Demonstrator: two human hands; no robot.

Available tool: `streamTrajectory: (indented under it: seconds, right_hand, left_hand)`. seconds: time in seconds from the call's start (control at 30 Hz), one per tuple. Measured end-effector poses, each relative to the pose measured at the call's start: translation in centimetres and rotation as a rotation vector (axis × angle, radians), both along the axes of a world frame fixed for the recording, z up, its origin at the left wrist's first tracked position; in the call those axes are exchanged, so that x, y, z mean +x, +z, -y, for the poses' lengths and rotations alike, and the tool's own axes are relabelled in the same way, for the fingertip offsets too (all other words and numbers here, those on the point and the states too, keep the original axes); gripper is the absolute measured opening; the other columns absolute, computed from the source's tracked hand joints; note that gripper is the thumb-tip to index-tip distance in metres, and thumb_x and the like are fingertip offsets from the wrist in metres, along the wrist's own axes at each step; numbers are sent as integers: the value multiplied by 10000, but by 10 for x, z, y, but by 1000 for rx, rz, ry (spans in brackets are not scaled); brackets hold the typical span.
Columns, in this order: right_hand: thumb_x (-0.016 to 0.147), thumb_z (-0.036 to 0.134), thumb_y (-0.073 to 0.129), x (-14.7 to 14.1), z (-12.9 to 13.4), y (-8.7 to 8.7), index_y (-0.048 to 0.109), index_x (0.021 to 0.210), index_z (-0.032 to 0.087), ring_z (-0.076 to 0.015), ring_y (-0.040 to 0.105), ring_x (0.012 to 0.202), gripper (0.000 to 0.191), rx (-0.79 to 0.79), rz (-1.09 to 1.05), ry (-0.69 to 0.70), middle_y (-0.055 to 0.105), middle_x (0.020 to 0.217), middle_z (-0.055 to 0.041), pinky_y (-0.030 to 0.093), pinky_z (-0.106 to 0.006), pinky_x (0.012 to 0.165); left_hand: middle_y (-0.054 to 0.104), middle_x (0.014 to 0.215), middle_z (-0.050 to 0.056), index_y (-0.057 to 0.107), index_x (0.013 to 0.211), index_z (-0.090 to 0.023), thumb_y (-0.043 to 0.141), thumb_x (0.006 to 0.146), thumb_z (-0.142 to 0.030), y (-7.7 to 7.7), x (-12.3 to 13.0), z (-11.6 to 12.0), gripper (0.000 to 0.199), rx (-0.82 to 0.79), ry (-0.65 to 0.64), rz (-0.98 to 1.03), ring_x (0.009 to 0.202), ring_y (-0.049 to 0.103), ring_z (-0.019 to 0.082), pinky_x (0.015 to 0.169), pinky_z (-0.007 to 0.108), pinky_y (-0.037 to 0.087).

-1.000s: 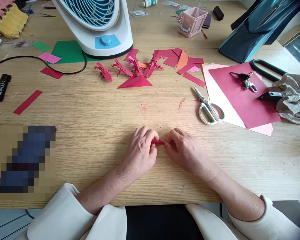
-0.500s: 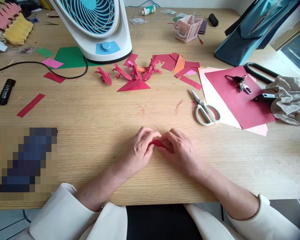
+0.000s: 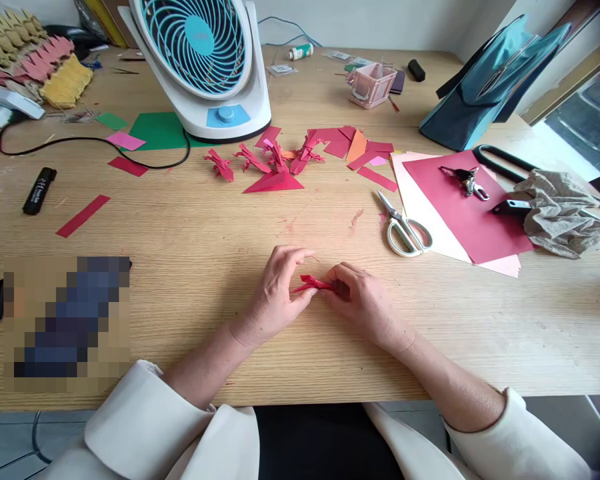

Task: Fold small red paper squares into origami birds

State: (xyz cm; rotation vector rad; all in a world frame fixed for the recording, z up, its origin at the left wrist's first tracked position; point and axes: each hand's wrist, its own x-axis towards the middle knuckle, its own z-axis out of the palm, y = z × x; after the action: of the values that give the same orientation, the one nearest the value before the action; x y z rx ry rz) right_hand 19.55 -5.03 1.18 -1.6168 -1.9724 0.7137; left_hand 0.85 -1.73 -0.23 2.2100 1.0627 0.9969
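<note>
Between my hands, just above the near part of the table, is a small folded red paper [image 3: 310, 282] with pointed ends. My right hand [image 3: 367, 303] pinches its right end between thumb and bent fingers; the fingertips are partly hidden. My left hand [image 3: 275, 297] is at its left end, fingers stretched forward and apart from the thumb. The left thumb tip lies against or just beside the paper; I cannot tell which. Farther off lie several finished folded red paper figures [image 3: 251, 159] and a flat folded red triangle [image 3: 277, 181].
Scissors [image 3: 405, 230] lie right of centre, beside red and pale paper sheets [image 3: 460, 207] with a key bunch [image 3: 473, 183]. A fan [image 3: 225, 123] stands at the back, a teal bag [image 3: 465, 107] back right. A black marker [image 3: 40, 191] and red strip [image 3: 83, 216] lie left.
My left fingers have lifted and spread away from the folded paper, so more of it shows. My right hand keeps its pinch. The camera view has shifted slightly.
</note>
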Motion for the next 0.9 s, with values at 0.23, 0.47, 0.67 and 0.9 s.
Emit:
streamTrajectory:
  seconds: [0.23,0.47,0.67,0.9]
  right_hand:
    - [845,268,612,-1,-7,3,609,820,178,-101,444,575,93,-217,-390,-11,524,645,37,332,-236,530]
    - [847,304,608,-11,-23,19,617,818,165,-102,438,594,142,-278,-385,113,529,654,31,345,-249,566]
    - [839,478,647,-27,-30,10,596,813,166,-101,394,602,317,-310,-590,126,507,681,24,300,-249,541]
    - [829,444,680,-30,-28,-3,599,790,170,-99,382,606,289,-305,-644,94,505,692,24,304,-256,565]
  left_hand:
    - [672,723,10,663,790,-160,647,830,-275,9,-5,-11,123,-433,21,96,651,592,120,633,233,470]
    - [563,629,-27,628,722,-136,645,793,-335,24,-15,-18,213,-647,62,250,570,472,87,543,210,357]
    - [559,640,-23,618,721,-136,632,778,-327,25,-23,-21,200,-659,92,275,580,467,91,549,213,350]
    - [582,652,-9,634,729,-144,631,779,-342,20,-23,-21,204,-590,68,193,595,486,106,548,219,366]
